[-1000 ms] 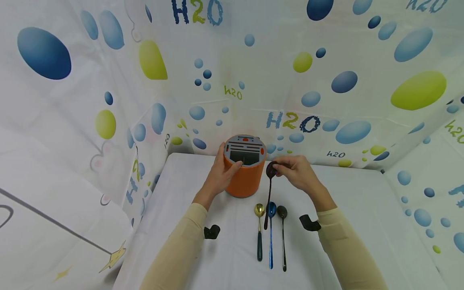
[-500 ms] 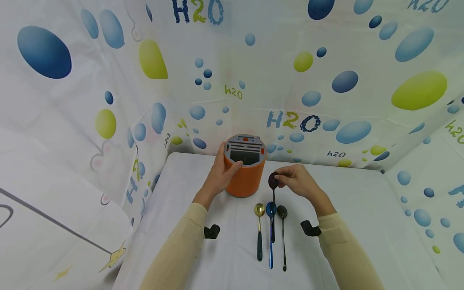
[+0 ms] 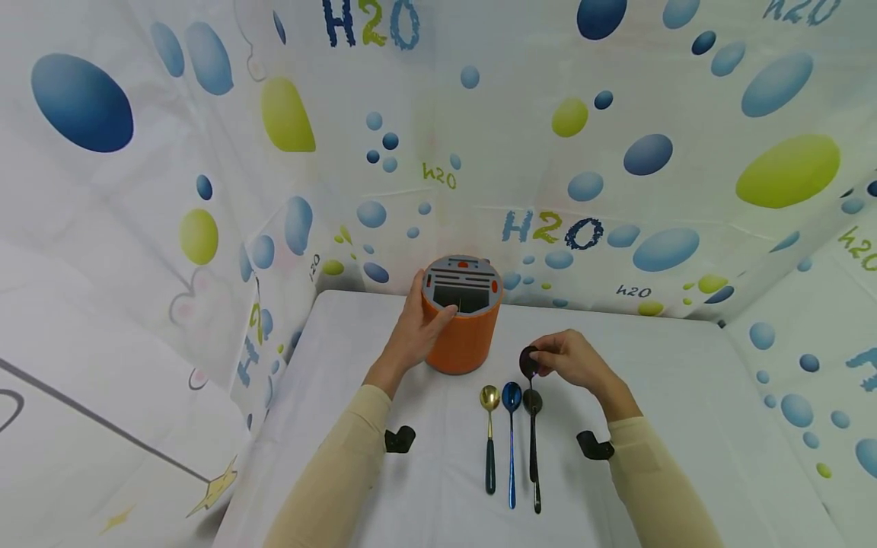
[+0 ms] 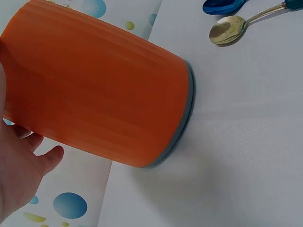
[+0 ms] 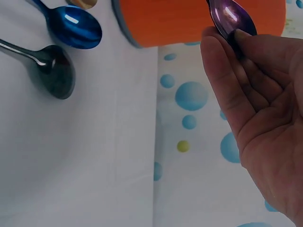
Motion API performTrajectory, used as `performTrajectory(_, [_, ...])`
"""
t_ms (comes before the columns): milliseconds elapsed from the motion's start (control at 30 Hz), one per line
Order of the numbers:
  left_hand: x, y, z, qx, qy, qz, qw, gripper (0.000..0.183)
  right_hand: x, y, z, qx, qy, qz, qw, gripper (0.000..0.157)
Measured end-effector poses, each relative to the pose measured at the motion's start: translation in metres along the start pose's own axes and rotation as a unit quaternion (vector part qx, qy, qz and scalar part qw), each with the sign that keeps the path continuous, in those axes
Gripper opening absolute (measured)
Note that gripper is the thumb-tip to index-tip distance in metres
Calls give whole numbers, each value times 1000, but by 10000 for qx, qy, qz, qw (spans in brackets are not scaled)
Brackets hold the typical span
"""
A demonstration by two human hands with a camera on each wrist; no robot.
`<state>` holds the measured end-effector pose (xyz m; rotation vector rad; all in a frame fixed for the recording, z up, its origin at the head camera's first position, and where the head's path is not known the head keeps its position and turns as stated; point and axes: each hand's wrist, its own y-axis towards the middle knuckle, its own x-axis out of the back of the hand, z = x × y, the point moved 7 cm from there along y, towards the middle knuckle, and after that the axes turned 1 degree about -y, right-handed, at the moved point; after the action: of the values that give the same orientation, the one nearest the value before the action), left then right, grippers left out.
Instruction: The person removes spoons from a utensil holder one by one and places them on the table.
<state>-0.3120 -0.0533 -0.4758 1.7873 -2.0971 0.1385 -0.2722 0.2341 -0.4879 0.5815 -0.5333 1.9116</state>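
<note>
My left hand (image 3: 416, 327) holds an upright orange canister (image 3: 460, 342) by its side, thumb on the grey slotted lid. In the left wrist view the canister (image 4: 99, 85) hides part of that hand. Thumb and fingers of my right hand (image 3: 572, 358) pinch a dark purple spoon (image 3: 528, 362) by its bowl, handle pointing down. The purple spoon (image 5: 232, 18) shines in the right wrist view. Its handle overlaps a black spoon (image 3: 533, 400) on the table; whether they touch I cannot tell. Left of that lie a blue spoon (image 3: 511, 397) and a gold spoon (image 3: 489, 399) with a dark green handle.
A white cloth covers the table (image 3: 329, 327). Behind it and at both sides hang white sheets (image 3: 479, 152) printed with blue and green drops. The canister stands near the table's back edge.
My right hand has moved toward me and to the right with the purple spoon, from beside the canister, past the blue spoon, to above the black one. My left hand stays on the canister.
</note>
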Motion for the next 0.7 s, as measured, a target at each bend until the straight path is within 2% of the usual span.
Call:
performTrajectory(300, [1, 0, -3, -51, -149, 26, 9999, 92, -3, -3, -21, -274, 161, 96, 9994, 22])
performTrajectory(400, [4, -5, -18, 17, -193, 153, 9997, 91, -5, -5, -30, -353, 193, 144, 9991, 23])
performTrajectory(500, [4, -5, -21, 128, -180, 245, 9995, 92, -7, -8, -42, -436, 298, 180, 9984, 22])
performTrajectory(533, [4, -5, -21, 140, -168, 244, 9995, 92, -8, -9, -46, -444, 347, 197, 9982, 22])
performTrajectory(633, [1, 0, -5, 108, -173, 164, 9997, 94, -10, -12, -55, -480, 463, 248, 9975, 20])
performTrajectory(700, [0, 0, -1, 97, -197, 104, 9997, 94, -12, -14, -59, -462, 498, 290, 9973, 19])
